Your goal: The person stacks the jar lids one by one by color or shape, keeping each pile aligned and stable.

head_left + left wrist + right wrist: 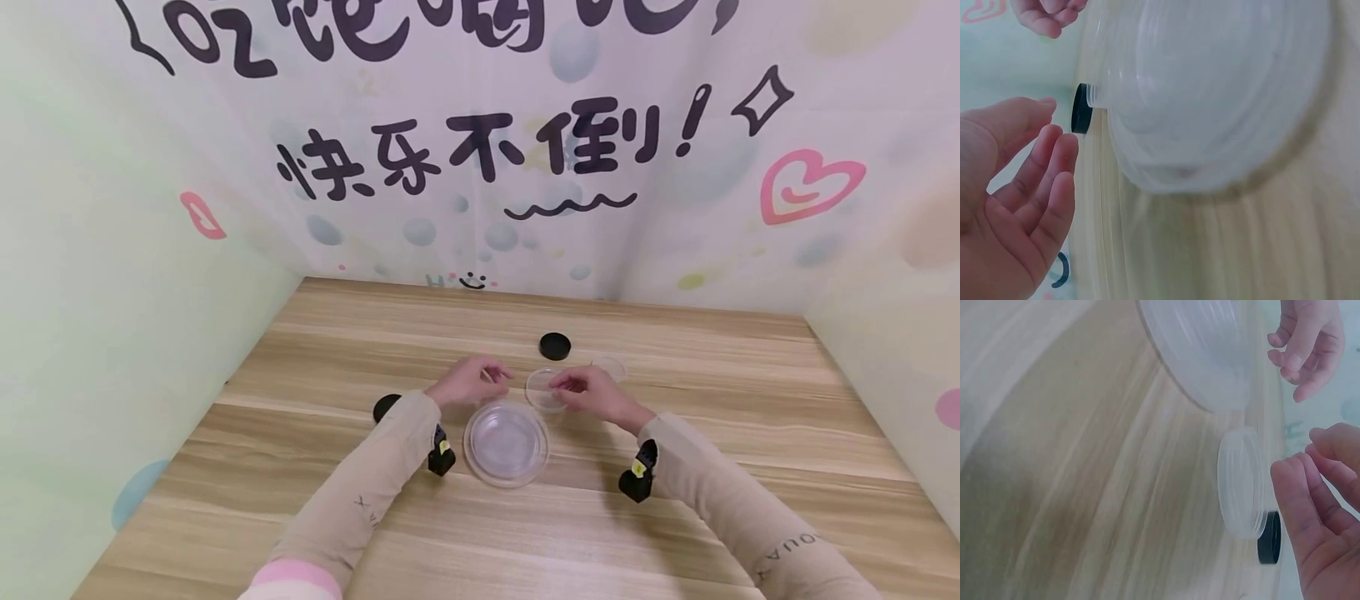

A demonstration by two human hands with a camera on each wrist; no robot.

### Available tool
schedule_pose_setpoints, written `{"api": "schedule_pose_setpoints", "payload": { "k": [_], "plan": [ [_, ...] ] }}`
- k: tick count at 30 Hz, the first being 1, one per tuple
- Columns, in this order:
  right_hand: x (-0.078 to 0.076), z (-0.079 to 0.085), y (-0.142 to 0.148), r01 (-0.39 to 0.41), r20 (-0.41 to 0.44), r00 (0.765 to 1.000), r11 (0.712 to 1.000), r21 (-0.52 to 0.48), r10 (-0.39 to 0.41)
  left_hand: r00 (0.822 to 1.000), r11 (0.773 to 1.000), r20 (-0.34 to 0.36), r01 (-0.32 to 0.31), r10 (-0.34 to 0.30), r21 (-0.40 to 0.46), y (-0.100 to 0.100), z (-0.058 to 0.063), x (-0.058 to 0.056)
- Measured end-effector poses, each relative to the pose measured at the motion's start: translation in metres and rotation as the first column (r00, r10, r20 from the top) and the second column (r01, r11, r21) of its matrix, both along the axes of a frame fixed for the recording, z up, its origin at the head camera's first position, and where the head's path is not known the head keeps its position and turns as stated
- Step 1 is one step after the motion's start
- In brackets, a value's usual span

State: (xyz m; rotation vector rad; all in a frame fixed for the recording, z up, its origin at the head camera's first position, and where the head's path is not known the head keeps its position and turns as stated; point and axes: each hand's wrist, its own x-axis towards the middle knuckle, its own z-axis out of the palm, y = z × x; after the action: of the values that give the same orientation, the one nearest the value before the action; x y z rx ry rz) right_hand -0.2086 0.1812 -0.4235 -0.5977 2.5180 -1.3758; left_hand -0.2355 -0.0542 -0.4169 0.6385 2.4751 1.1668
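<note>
A large clear round plastic container (506, 442) stands on the wooden table in front of me, its rings showing in the head view. My left hand (468, 382) hovers just behind its far rim with loosely curved fingers, and the left wrist view shows nothing between fingers and thumb. Beyond the container lies a small clear round lid (1241, 481). Close over that lid is my right hand (600, 393); its fingers are bent and its thumb lies near them. In the right wrist view the fingertips appear apart from the lid and hold nothing.
A black round cap (555, 346) lies farther back, and another black cap (386, 406) is partly hidden by the left sleeve. A second clear disc (611, 365) lies behind the right hand. Printed cloth walls (465, 233) border the table.
</note>
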Motion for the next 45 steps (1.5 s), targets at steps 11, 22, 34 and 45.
{"api": "schedule_pose_setpoints", "payload": {
  "k": [11,22,34,45],
  "plan": [
    [-0.01,-0.009,0.013,0.113,-0.016,0.993,0.994,-0.002,-0.113,0.999,0.999,-0.011,-0.04,0.04,0.008,0.025,-0.007,-0.011],
    [-0.021,-0.023,0.018,0.202,0.03,0.979,0.979,0.024,-0.202,0.995,0.997,0.082,-0.063,0.06,0.036,0.029,-0.032,-0.03],
    [-0.024,-0.023,0.011,0.188,0.065,0.978,0.975,0.115,-0.196,1.0,0.998,-0.016,-0.023,0.024,0.061,0.047,-0.152,-0.107],
    [-0.021,-0.021,0.007,0.214,0.091,0.97,0.971,0.111,-0.224,0.995,0.997,0.075,-0.064,0.06,0.053,0.047,-0.081,-0.059]
  ]
}}
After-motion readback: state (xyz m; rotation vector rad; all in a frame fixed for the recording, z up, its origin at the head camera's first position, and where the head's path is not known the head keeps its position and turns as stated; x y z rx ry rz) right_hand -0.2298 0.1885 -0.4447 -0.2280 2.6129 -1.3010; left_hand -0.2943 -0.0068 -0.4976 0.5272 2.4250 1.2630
